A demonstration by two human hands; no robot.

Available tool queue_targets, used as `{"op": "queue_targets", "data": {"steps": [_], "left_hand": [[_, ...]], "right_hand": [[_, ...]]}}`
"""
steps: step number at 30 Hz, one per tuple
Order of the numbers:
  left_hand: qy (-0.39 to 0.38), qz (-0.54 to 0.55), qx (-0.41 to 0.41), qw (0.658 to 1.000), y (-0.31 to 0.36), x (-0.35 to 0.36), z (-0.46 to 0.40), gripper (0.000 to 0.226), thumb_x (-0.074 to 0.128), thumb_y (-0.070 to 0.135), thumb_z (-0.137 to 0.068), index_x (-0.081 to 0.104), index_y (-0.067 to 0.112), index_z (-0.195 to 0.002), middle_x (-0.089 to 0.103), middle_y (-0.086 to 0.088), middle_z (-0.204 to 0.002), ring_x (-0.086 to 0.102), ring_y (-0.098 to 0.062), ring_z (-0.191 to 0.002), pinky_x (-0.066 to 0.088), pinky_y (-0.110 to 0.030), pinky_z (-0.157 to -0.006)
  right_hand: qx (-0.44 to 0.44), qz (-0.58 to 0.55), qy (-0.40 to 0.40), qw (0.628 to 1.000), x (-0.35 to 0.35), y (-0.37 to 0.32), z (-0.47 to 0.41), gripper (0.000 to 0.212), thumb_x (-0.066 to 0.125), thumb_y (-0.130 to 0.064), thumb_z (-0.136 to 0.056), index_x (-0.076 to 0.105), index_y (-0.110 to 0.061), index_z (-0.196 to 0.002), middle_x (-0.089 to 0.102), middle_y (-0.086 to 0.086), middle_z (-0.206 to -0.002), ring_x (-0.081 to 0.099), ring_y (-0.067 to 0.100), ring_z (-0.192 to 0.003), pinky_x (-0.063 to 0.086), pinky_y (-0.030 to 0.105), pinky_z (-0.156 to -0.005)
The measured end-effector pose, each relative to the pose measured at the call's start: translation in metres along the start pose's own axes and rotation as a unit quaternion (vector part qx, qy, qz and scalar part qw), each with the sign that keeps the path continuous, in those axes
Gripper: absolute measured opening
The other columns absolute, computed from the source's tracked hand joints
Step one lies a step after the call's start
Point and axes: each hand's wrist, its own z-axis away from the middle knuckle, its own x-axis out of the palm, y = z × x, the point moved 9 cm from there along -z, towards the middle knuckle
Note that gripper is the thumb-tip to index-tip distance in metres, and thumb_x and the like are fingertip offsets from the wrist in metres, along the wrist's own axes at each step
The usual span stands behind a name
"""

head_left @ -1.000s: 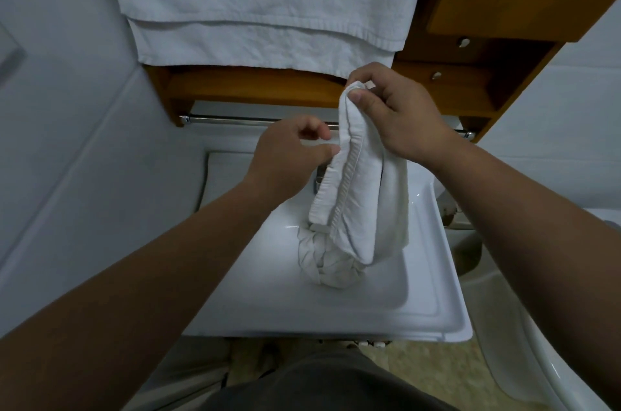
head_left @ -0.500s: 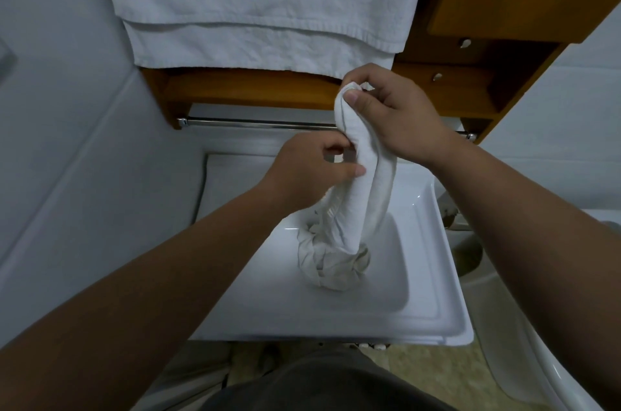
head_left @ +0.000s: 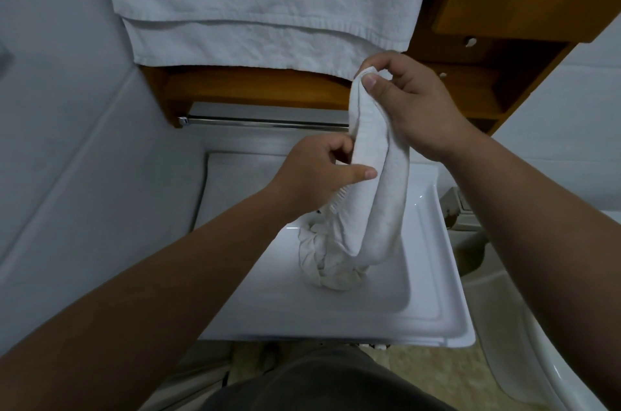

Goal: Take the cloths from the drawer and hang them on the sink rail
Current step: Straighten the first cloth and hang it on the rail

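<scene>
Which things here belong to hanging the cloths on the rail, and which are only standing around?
For the job:
- white cloth, held by right hand and left hand
- bundled cloth in the sink
- metal rail

Not for the job:
- big hanging towel
- wooden cabinet

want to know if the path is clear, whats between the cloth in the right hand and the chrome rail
Nothing solid: in the head view the cloth held by the right hand already overlaps the rail; only the left hand is close by.

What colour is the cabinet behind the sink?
Warm orange-brown wood: the wooden cabinet shows best in the head view, under the hanging white towel.
</scene>
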Motion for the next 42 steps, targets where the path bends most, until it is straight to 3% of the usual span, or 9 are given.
{"op": "queue_targets", "data": {"steps": [3,11,17,20,24,29,35,38,42], "left_hand": [[-0.025,-0.024,0.014,0.999,0.001,0.002,0.001,0.02,0.077,0.021,-0.079,0.074,0.011,-0.095,0.074,-0.002,-0.097,0.068,-0.019,-0.089,0.056,-0.042,-0.085],[-0.061,-0.139,0.077,0.985,0.008,0.012,0.007,0.022,0.071,0.029,-0.085,0.074,0.017,-0.104,0.071,0.005,-0.105,0.067,-0.009,-0.089,0.055,-0.028,-0.085],[-0.035,-0.164,0.072,0.983,-0.002,0.008,0.008,0.018,0.07,0.028,-0.087,0.072,0.019,-0.102,0.069,0.01,-0.094,0.064,-0.004,-0.083,0.055,-0.03,-0.083],[-0.082,-0.209,0.135,0.965,0.002,0.022,0.014,0.026,0.071,0.03,-0.086,0.074,0.014,-0.106,0.062,0.001,-0.124,0.061,-0.012,-0.102,0.053,-0.033,-0.09],[-0.017,-0.188,0.119,0.975,0.006,0.015,0.009,0.034,0.073,0.033,-0.082,0.072,0.014,-0.11,0.04,0.002,-0.149,0.055,-0.011,-0.112,0.048,-0.026,-0.094],[-0.053,-0.213,0.082,0.972,-0.008,0.011,0.004,0.04,0.066,0.039,-0.088,0.069,0.011,-0.117,0.069,-0.005,-0.113,0.063,-0.021,-0.099,0.053,-0.039,-0.088],[-0.05,-0.214,0.069,0.973,-0.017,0.011,0.009,0.036,0.066,0.043,-0.087,0.074,0.013,-0.103,0.072,-0.007,-0.096,0.066,-0.021,-0.084,0.054,-0.044,-0.077],[-0.057,-0.232,0.056,0.969,-0.031,0.007,0.012,0.032,0.066,0.042,-0.087,0.074,0.011,-0.096,0.073,-0.008,-0.089,0.065,-0.023,-0.078,0.053,-0.04,-0.074],[-0.018,-0.244,0.05,0.968,-0.037,-0.003,0.014,0.025,0.066,0.037,-0.089,0.073,0.014,-0.09,0.068,-0.004,-0.074,0.06,-0.02,-0.065,0.041,-0.02,-0.057]], "right_hand": [[0.008,-0.009,0.015,1.0,-0.007,0.002,-0.001,0.018,0.051,-0.025,-0.102,0.061,-0.012,-0.109,0.059,-0.008,-0.092,0.054,0.006,-0.077,0.046,0.02,-0.069],[0.012,-0.02,0.036,0.999,-0.017,0.003,-0.004,0.01,0.053,-0.032,-0.1,0.063,-0.029,-0.099,0.06,-0.019,-0.092,0.057,0.002,-0.088,0.049,0.03,-0.085],[0.006,-0.038,0.043,0.998,-0.02,-0.005,-0.004,0.011,0.052,-0.025,-0.101,0.062,-0.022,-0.101,0.06,-0.014,-0.091,0.058,-0.004,-0.084,0.05,0.018,-0.078],[0.006,-0.044,0.052,0.998,-0.023,-0.008,-0.005,0.012,0.052,-0.023,-0.102,0.061,-0.017,-0.104,0.059,-0.013,-0.091,0.057,-0.005,-0.081,0.049,0.017,-0.077],[0.01,-0.053,0.044,0.998,-0.021,-0.009,-0.006,0.011,0.052,-0.025,-0.101,0.062,-0.019,-0.102,0.059,-0.013,-0.089,0.057,-0.001,-0.081,0.051,0.022,-0.076],[0.01,-0.044,0.045,0.998,-0.022,-0.012,-0.005,0.013,0.052,-0.024,-0.102,0.062,-0.016,-0.104,0.059,-0.01,-0.091,0.058,-0.001,-0.082,0.051,0.02,-0.077],[0.017,-0.027,0.065,0.997,-0.028,-0.009,-0.008,0.012,0.051,-0.024,-0.102,0.061,-0.017,-0.103,0.058,-0.008,-0.093,0.058,-0.007,-0.078,0.05,0.014,-0.072],[0.019,-0.043,0.104,0.993,-0.042,-0.006,-0.01,0.011,0.052,-0.025,-0.101,0.061,-0.021,-0.098,0.057,-0.004,-0.093,0.056,0.003,-0.082,0.049,0.022,-0.076],[0.029,-0.032,0.139,0.989,-0.051,0.002,-0.012,0.011,0.052,-0.025,-0.101,0.061,-0.019,-0.098,0.059,-0.007,-0.091,0.056,0.001,-0.082,0.049,0.021,-0.077]]}}
